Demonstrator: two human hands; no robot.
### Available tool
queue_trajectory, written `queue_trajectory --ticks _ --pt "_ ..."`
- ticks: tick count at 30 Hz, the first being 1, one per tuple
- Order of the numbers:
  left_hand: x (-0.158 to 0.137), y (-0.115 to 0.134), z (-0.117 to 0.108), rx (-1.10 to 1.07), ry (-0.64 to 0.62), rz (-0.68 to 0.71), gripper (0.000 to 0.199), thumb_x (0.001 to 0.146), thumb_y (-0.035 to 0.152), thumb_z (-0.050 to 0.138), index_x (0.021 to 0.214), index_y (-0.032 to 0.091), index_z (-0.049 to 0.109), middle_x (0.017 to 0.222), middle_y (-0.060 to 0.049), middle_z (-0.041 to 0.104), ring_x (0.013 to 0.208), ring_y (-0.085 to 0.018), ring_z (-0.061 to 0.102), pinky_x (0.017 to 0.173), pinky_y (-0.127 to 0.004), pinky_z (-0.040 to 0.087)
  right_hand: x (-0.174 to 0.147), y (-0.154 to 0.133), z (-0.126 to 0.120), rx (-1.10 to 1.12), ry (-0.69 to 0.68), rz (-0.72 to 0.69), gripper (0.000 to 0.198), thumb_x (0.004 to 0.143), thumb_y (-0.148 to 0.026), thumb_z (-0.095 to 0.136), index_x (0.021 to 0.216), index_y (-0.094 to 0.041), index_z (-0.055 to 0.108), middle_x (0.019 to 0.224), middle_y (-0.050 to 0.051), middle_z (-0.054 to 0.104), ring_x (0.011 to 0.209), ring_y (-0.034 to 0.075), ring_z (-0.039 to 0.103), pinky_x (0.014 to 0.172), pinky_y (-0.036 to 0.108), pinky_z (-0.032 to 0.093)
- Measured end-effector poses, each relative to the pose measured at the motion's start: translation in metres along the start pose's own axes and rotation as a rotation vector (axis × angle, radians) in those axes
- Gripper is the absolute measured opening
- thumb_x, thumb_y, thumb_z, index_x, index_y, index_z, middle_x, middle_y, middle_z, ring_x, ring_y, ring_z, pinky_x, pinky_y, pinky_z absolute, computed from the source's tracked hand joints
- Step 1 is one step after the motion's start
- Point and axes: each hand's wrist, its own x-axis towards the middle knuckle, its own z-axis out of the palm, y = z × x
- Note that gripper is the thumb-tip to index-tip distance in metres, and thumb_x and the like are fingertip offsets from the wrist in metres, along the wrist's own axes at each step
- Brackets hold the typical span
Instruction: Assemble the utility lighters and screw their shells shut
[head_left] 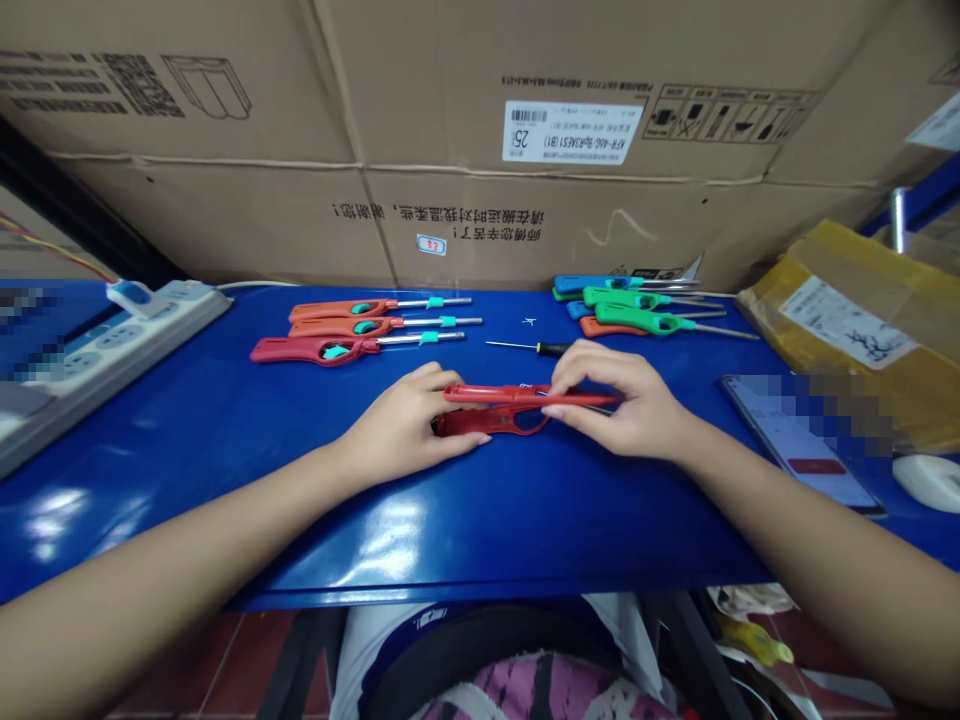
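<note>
Two red halves of a stick lighter's case are between my hands. The lower red lighter half (pixel 514 420), with its open trigger loop, lies by the table surface, and the fingers and thumb of my left hand (pixel 405 425) are closed round its left end. Above it, the upper red lighter half (pixel 499 394) is seen edge-on, tilted up. My right hand (pixel 619 400) pinches its right part between thumb and fingers. Some of the metal tube shows under my right fingers; most is hidden. Just behind the right hand lies a screwdriver (pixel 553 349) with a black and yellow handle.
Three lighters, such as the red lighter (pixel 300 349), lie in a row at left. Several lighters, including a green lighter (pixel 637 318), are piled back right. A power strip (pixel 112 335), a phone (pixel 799 440) and a yellow-taped parcel (pixel 840 300) flank the blue table (pixel 487 540). Cardboard (pixel 450 130) stands behind.
</note>
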Motion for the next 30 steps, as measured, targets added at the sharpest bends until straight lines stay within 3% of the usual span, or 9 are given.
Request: queue_trajectory --ticks 7,10,14,17,19,23,26,30 --pt "0.003 -0.012 0.001 -0.033 0.021 0.005 0.033 0.09 0.043 0.074 0.112 0.019 0.075 0.1 -0.006 0.07 0.089 -0.02 0.059 0.082 -0.033 0.049 -0.006 -0.005 0.0 0.151 -0.235 0.028 0.005 0.09 -0.02 0.068 0.091 -0.017 0.064 0.085 0.003 0.066 0.079 0.014 0.06 0.076 0.029 0.049" --pt "0.002 -0.014 0.002 -0.032 0.042 0.006 0.035 0.088 0.045 0.075 0.112 0.019 0.076 0.1 -0.006 0.07 0.09 -0.02 0.059 0.084 -0.034 0.049 -0.007 -0.005 0.002 0.015 -0.396 -0.027 0.003 0.093 -0.019 0.063 0.091 -0.017 0.064 0.088 0.004 0.068 0.085 0.016 0.06 0.082 0.032 0.048" --pt "0.002 -0.012 0.003 -0.025 0.054 0.017 0.036 0.088 0.046 0.074 0.112 0.019 0.076 0.1 -0.006 0.07 0.09 -0.02 0.058 0.085 -0.035 0.049 -0.007 -0.008 0.008 -0.217 -0.523 -0.077 0.015 0.096 -0.031 0.063 0.089 -0.018 0.065 0.086 0.004 0.066 0.088 0.019 0.057 0.091 0.037 0.043" --pt "0.002 -0.008 0.002 -0.008 0.069 0.037 0.04 0.088 0.046 0.075 0.117 0.018 0.074 0.104 -0.007 0.07 0.092 -0.02 0.058 0.086 -0.036 0.048 -0.006 -0.009 0.01 -0.249 -0.499 -0.079 0.021 0.097 -0.04 0.063 0.094 -0.019 0.067 0.092 0.003 0.069 0.091 0.019 0.059 0.092 0.037 0.041" --pt "0.002 -0.005 0.0 0.004 0.089 0.068 0.041 0.088 0.045 0.076 0.119 0.018 0.073 0.106 -0.007 0.07 0.093 -0.02 0.058 0.087 -0.036 0.048 -0.004 -0.008 0.008 -0.292 -0.392 -0.03 0.021 0.098 -0.04 0.061 0.095 -0.02 0.067 0.094 0.003 0.071 0.09 0.019 0.06 0.087 0.036 0.042" --pt "0.0 0.003 -0.009 0.008 0.073 0.155 0.027 0.09 0.039 0.074 0.108 0.019 0.074 0.103 -0.006 0.071 0.093 -0.02 0.058 0.087 -0.035 0.047 -0.001 0.001 -0.002 -0.512 -0.146 0.24 0.012 0.095 -0.026 0.056 0.088 -0.018 0.062 0.088 0.005 0.068 0.083 0.02 0.06 0.075 0.034 0.042" --pt "-0.001 0.007 -0.014 0.004 -0.024 0.214 0.02 0.092 0.037 0.072 0.103 0.02 0.074 0.098 -0.004 0.073 0.091 -0.02 0.057 0.087 -0.036 0.045 -0.001 0.008 -0.01 -0.577 -0.138 0.442 0.01 0.089 -0.029 0.06 0.087 -0.02 0.058 0.089 0.004 0.066 0.077 0.019 0.059 0.065 0.031 0.04" --pt "-0.003 0.012 -0.016 -0.002 -0.162 0.26 0.014 0.095 0.034 0.068 0.096 0.022 0.073 0.091 -0.002 0.072 0.088 -0.019 0.057 0.088 -0.036 0.043 -0.003 0.014 -0.012 -0.632 -0.21 0.592 0.017 0.089 -0.037 0.061 0.085 -0.022 0.056 0.091 0.003 0.067 0.078 0.019 0.06 0.061 0.029 0.036"
